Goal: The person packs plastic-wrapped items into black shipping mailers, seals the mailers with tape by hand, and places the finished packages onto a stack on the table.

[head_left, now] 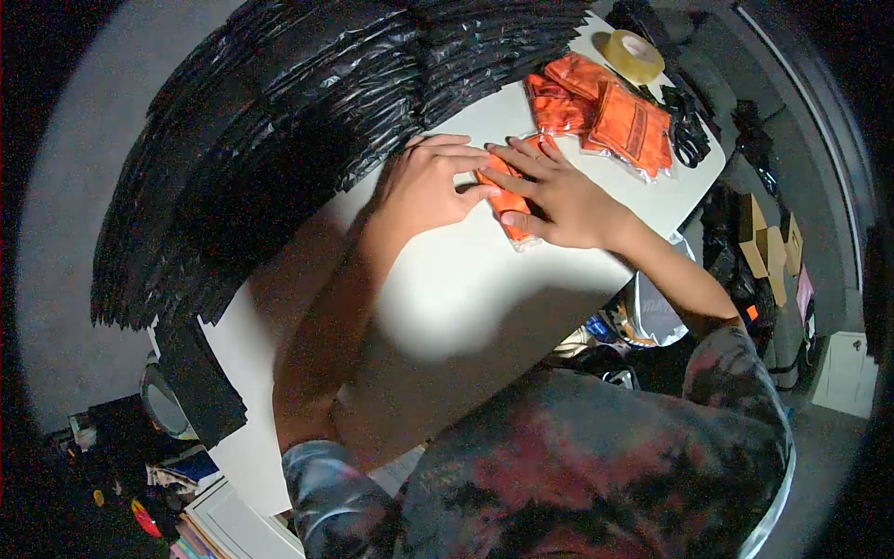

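An orange item in clear plastic (508,202) lies on the white table (438,298), partly hidden under my hands. My right hand (568,200) rests over it with its fingers spread. On its left side, my left hand (436,182) lies with the fingers apart, the fingertips touching the item's left edge. Several more orange packets (633,126) in clear plastic are heaped just beyond my right hand.
Large stacks of black plastic bags (279,140) cover the table's far left side. A roll of clear tape (635,56) and black-handled scissors (687,140) are at the back right. Open cardboard boxes (764,247) stand off the right side.
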`<action>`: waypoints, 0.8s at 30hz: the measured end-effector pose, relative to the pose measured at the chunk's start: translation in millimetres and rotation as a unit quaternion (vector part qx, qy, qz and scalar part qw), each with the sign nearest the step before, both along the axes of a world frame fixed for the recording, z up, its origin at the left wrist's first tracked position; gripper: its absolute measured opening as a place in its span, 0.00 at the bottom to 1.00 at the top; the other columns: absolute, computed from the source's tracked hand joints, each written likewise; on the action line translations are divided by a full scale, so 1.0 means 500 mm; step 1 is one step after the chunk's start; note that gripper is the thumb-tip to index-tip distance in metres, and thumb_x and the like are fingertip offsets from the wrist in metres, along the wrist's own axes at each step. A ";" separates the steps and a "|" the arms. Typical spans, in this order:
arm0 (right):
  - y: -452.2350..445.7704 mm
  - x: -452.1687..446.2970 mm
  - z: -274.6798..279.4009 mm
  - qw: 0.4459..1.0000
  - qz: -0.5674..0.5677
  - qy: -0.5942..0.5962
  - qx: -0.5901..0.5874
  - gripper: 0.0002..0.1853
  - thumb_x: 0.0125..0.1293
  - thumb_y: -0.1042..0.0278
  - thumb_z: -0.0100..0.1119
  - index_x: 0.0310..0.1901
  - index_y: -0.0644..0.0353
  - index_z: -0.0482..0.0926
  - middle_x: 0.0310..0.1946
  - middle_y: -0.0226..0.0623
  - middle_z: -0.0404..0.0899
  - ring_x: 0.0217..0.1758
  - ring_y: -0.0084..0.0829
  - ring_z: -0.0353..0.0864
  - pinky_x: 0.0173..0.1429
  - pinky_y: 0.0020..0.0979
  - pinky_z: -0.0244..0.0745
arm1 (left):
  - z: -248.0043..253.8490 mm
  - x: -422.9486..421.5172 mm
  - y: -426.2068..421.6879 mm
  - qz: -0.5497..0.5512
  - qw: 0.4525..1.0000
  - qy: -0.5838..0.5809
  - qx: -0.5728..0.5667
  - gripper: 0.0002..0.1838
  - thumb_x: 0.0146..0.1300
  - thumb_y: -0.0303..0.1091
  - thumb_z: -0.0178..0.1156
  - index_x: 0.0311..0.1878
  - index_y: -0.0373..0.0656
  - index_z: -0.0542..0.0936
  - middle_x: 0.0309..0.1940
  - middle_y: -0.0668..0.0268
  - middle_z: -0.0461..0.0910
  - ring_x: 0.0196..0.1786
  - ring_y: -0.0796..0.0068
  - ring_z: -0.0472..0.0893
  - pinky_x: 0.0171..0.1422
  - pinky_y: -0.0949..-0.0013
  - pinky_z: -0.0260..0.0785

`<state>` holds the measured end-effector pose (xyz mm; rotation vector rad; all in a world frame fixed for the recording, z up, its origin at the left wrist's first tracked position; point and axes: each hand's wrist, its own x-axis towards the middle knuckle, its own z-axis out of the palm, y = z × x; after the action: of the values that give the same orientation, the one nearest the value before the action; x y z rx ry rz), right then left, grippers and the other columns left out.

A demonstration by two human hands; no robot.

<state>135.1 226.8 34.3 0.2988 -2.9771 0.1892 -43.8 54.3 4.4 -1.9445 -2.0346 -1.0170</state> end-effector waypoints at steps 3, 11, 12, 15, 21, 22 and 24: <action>0.024 -0.007 0.031 0.993 0.025 -0.060 -0.098 0.38 0.71 0.39 0.58 0.75 0.56 0.70 0.75 0.58 0.64 0.80 0.58 0.61 0.84 0.53 0.52 | -0.001 -0.003 0.000 0.012 1.000 0.016 -0.019 0.17 0.59 0.38 0.73 0.49 0.42 0.89 0.53 0.61 0.88 0.62 0.59 0.84 0.66 0.56 0.74; 0.035 0.016 -0.013 0.998 -0.016 0.056 -0.004 0.48 0.66 0.33 0.62 0.73 0.70 0.67 0.77 0.58 0.62 0.81 0.59 0.58 0.83 0.51 0.56 | -0.008 0.041 0.006 0.012 0.984 0.070 -0.165 0.39 0.73 0.51 0.57 0.80 0.39 0.61 0.81 0.57 0.60 0.83 0.60 0.60 0.85 0.43 0.47; 0.029 0.020 -0.013 0.998 -0.032 0.062 -0.008 0.49 0.66 0.31 0.61 0.74 0.68 0.67 0.78 0.56 0.61 0.82 0.59 0.57 0.83 0.53 0.55 | -0.007 0.041 0.004 0.009 0.983 0.070 -0.167 0.39 0.73 0.51 0.57 0.80 0.39 0.61 0.81 0.57 0.60 0.83 0.60 0.60 0.85 0.43 0.47; 0.026 0.026 -0.011 0.993 -0.063 0.063 0.075 0.49 0.65 0.28 0.59 0.75 0.63 0.67 0.78 0.54 0.60 0.82 0.60 0.57 0.83 0.60 0.51 | 0.000 0.033 0.001 0.002 0.986 0.058 -0.155 0.41 0.71 0.53 0.60 0.79 0.39 0.63 0.81 0.58 0.62 0.83 0.61 0.60 0.84 0.37 0.45; -0.002 0.042 0.021 0.996 -0.069 0.000 0.048 0.52 0.64 0.26 0.59 0.77 0.60 0.63 0.77 0.51 0.63 0.79 0.60 0.63 0.82 0.63 0.50 | 0.023 0.011 -0.018 -0.058 0.983 0.075 -0.160 0.47 0.56 0.61 0.72 0.71 0.38 0.74 0.78 0.58 0.67 0.81 0.62 0.64 0.83 0.29 0.41; 0.001 0.042 0.022 0.997 -0.070 -0.001 0.045 0.52 0.64 0.26 0.59 0.77 0.60 0.63 0.77 0.51 0.63 0.79 0.60 0.63 0.82 0.63 0.50 | 0.025 0.010 -0.019 -0.059 0.982 0.074 -0.163 0.47 0.56 0.61 0.72 0.71 0.38 0.74 0.78 0.58 0.67 0.81 0.62 0.64 0.83 0.29 0.41; 0.013 0.042 0.020 0.997 -0.071 0.017 0.029 0.53 0.62 0.26 0.59 0.76 0.62 0.64 0.77 0.50 0.65 0.78 0.56 0.65 0.82 0.63 0.51 | 0.028 0.010 -0.020 -0.065 0.982 0.068 -0.166 0.49 0.54 0.62 0.73 0.72 0.37 0.73 0.79 0.57 0.66 0.81 0.61 0.64 0.82 0.27 0.42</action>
<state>156.2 233.3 44.5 0.0958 -2.9583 0.0811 -38.8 44.1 18.5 -2.2636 -2.1334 -0.5720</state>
